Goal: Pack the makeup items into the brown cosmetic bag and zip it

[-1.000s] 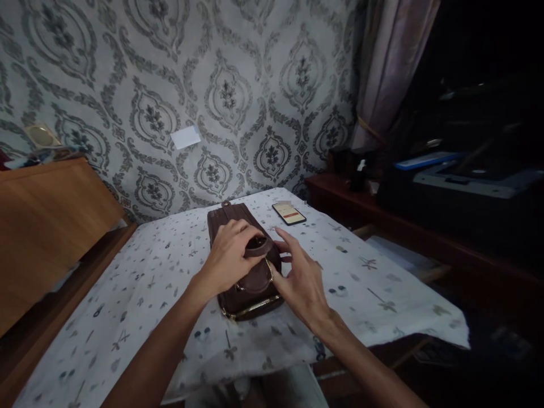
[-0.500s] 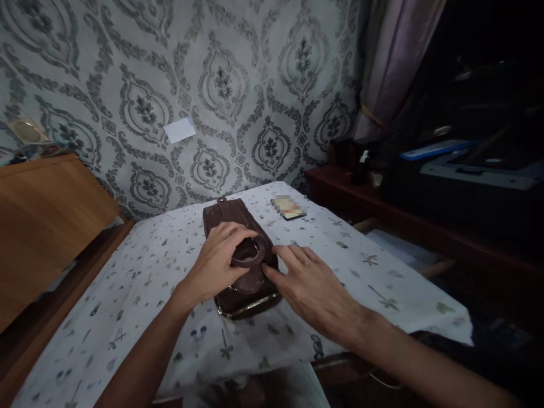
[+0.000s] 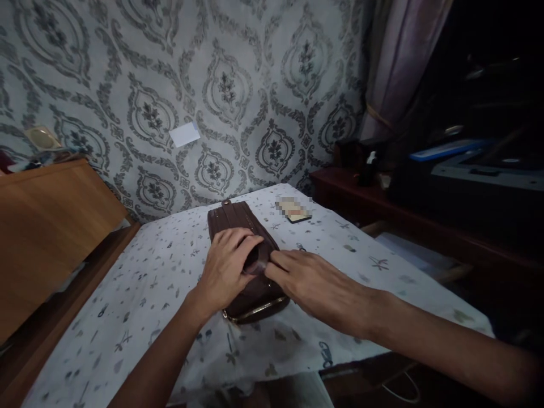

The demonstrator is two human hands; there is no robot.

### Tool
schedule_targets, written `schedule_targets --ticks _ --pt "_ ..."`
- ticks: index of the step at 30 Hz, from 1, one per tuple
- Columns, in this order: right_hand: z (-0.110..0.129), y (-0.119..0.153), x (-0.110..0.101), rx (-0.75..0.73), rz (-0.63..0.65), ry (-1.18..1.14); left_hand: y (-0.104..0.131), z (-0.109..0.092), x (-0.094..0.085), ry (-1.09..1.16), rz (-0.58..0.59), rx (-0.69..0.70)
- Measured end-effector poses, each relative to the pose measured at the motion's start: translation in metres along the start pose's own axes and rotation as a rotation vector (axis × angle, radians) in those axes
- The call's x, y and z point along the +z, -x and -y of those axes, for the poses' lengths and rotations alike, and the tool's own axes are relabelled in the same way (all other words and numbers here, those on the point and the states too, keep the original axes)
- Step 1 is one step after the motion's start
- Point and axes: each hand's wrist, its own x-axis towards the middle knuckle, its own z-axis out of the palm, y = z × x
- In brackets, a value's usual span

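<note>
A dark brown bag [image 3: 242, 216] with a gold zipper along its near edge lies on a white patterned cloth. A looped brown strap [image 3: 262, 262] rises over the bag's near half. My left hand [image 3: 229, 266] grips the strap from the left, thumb and fingers curled round it. From the right, my right hand [image 3: 304, 280] pinches the strap's right side between thumb and bent fingers. The fingertips of both hands are partly hidden.
A phone [image 3: 294, 209] lies on the cloth [image 3: 170, 306] behind the bag to the right. At the left stands a wooden cabinet [image 3: 55, 226]; a dark red shelf [image 3: 340, 184] and an open drawer with papers [image 3: 412, 255] are at the right. Patterned wallpaper rises behind.
My right hand has closed from a looser pose into a pinch on the strap's right side. The strap loop looks narrower. The whole view has shifted slightly.
</note>
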Motion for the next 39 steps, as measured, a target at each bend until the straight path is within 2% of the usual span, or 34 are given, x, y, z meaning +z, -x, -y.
schedule_targets --ticks 3,6,9,12,14,17,21,24,29,34,39 --pt "-0.005 0.007 -0.007 0.02 -0.126 -0.139 0.001 -0.001 0.003 -0.027 -0.038 0.002" --pt "-0.006 0.017 0.0 0.167 -0.279 -0.26 0.002 -0.002 0.0 -0.009 -0.044 -0.007" --pt "0.0 0.027 0.026 0.341 -0.389 -0.409 0.006 0.0 -0.011 0.043 0.065 0.01" --pt "0.011 0.031 0.06 0.415 -0.403 -0.569 0.011 0.003 -0.02 0.062 0.177 0.045" --pt "0.017 0.03 0.079 0.433 -0.407 -0.704 0.014 0.006 -0.02 0.041 0.186 0.066" --pt "0.022 0.026 0.092 0.468 -0.43 -0.844 0.017 0.007 -0.011 -0.011 0.136 0.069" --pt "0.028 0.02 0.093 0.515 -0.456 -0.89 0.019 0.007 0.001 -0.037 0.049 0.055" --pt "0.037 0.012 0.094 0.635 -0.499 -0.89 0.02 0.005 -0.001 0.007 0.022 0.043" --pt "0.06 -0.009 0.105 0.828 -0.663 -0.902 0.013 -0.006 -0.012 0.065 0.029 -0.012" --pt "0.08 -0.026 0.11 0.887 -0.842 -0.794 0.0 -0.024 -0.008 -0.058 -0.078 -0.103" --pt "0.087 -0.034 0.114 0.927 -0.903 -0.679 -0.004 -0.026 0.004 0.141 -0.267 -0.198"
